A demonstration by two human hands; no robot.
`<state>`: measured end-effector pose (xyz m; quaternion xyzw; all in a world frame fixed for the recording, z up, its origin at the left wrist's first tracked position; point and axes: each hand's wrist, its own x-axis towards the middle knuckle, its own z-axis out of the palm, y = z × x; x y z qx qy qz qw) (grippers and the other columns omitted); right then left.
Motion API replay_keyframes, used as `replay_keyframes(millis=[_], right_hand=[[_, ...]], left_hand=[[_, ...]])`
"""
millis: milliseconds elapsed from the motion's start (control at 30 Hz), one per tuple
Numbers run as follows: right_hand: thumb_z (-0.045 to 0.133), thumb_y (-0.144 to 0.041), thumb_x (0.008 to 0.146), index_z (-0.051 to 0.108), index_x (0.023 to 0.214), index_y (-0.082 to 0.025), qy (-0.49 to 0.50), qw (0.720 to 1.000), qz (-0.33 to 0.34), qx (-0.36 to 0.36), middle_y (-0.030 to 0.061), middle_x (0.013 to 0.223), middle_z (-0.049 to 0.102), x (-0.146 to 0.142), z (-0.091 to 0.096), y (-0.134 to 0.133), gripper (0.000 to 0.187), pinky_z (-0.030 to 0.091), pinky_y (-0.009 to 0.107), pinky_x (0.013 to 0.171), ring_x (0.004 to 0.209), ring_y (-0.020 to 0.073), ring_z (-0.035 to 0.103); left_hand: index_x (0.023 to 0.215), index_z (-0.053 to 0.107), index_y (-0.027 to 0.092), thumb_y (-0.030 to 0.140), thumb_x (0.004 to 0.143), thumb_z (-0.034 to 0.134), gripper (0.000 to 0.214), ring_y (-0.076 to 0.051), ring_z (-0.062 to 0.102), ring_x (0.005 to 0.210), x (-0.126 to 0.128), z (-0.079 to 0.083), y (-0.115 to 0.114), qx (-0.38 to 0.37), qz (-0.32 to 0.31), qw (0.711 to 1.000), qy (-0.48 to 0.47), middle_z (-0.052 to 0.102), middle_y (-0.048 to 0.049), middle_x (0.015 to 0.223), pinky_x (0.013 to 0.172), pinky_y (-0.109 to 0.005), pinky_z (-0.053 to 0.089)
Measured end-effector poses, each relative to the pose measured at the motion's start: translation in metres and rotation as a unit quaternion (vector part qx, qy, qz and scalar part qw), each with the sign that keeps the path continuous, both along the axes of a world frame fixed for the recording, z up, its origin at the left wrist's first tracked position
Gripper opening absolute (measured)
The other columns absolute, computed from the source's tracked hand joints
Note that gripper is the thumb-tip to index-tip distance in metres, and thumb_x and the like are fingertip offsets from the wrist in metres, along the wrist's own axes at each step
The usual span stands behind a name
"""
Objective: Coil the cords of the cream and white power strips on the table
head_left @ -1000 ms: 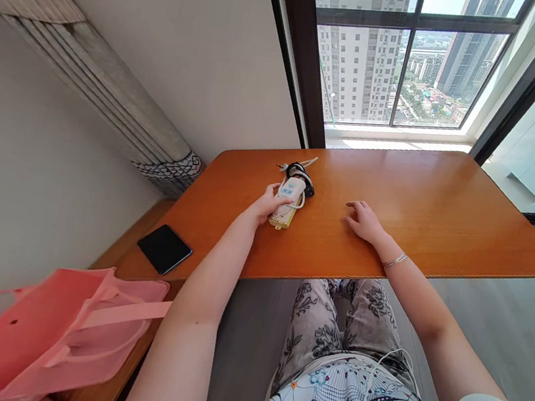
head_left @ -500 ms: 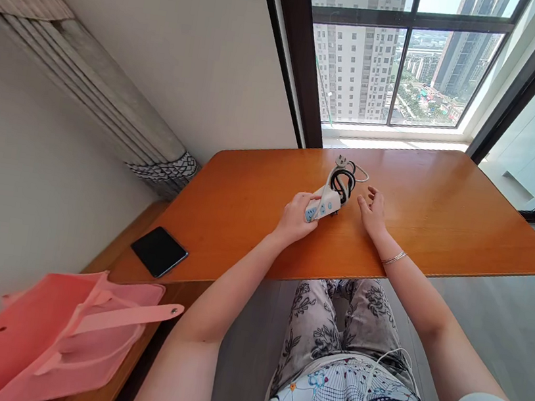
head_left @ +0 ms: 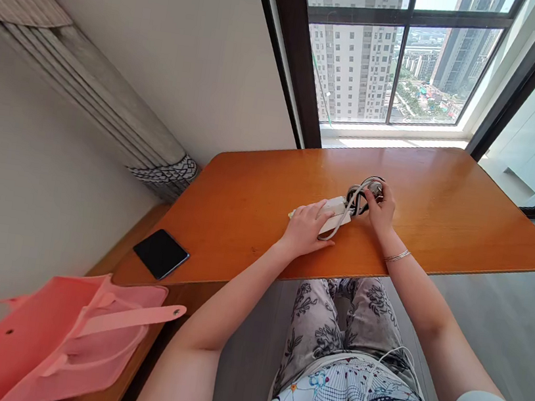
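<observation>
Since the earlier frame, brings the right hand (head_left: 381, 213) in to the coiled cord (head_left: 358, 200) and shifts the power strip (head_left: 334, 205) rightward, turning another face up. Nearest, just right of the frame's centre over the desk (head_left: 246, 211), clasps the strip's casing with a part-curled left hand (head_left: 306, 229); farther up and right, pinches the coil near its plug (head_left: 376, 189) with nearly closed fingers. Seems light, rigid, likely slippery, with a springy cord apt to unspool. Best gripped round the casing's middle.
</observation>
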<state>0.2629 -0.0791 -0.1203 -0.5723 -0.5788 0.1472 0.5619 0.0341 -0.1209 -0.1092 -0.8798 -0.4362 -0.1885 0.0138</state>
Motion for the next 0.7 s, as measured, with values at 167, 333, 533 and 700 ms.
replay_keyframes(millis=[167, 333, 533, 700], right_hand=[[0.047, -0.044, 0.097, 0.056, 0.130, -0.022, -0.017, 0.999, 0.021, 0.030, 0.0109, 0.119, 0.065, -0.004, 0.003, -0.010, 0.040, 0.053, 0.035, 0.089, 0.102, 0.0223, 0.062], [0.052, -0.044, 0.094, 0.057, 0.126, -0.020, 0.010, 0.994, 0.079, 0.071, 0.0128, 0.123, 0.065, -0.002, 0.004, -0.014, 0.040, 0.055, 0.036, 0.092, 0.105, 0.0219, 0.064], [0.068, -0.055, 0.084, 0.064, 0.119, -0.024, 0.113, 0.976, 0.158, 0.103, 0.0104, 0.124, 0.069, 0.000, 0.000, -0.011, 0.046, 0.054, 0.040, 0.099, 0.111, 0.0244, 0.066], [0.085, -0.049, 0.071, 0.069, 0.109, -0.029, 0.242, 0.930, 0.251, 0.116, 0.0058, 0.118, 0.074, 0.000, 0.005, -0.017, 0.046, 0.057, 0.039, 0.096, 0.104, 0.0220, 0.070]], left_hand=[[0.144, 0.046, 0.019, 0.056, 0.090, 0.059, 0.067, -0.034, 0.045, 0.143, 0.025, 0.011, 0.008, -0.017, 0.003, 0.995, -0.094, 0.049, -0.0190, 0.152, 0.116, -0.050, 0.037], [0.148, 0.038, 0.017, 0.042, 0.083, 0.070, 0.077, -0.034, 0.045, 0.143, 0.061, 0.021, 0.041, -0.042, -0.019, 0.985, -0.168, 0.047, -0.0186, 0.153, 0.116, -0.048, 0.039], [0.123, 0.056, 0.020, 0.023, 0.088, 0.057, 0.036, -0.029, 0.060, 0.118, 0.082, 0.029, 0.059, -0.102, 0.029, 0.980, -0.166, 0.064, -0.0130, 0.124, 0.100, -0.042, 0.048], [0.108, 0.056, 0.022, 0.020, 0.090, 0.052, 0.018, -0.031, 0.062, 0.109, 0.080, 0.035, 0.064, -0.105, 0.145, 0.970, -0.166, 0.065, -0.0121, 0.111, 0.091, -0.042, 0.049]])
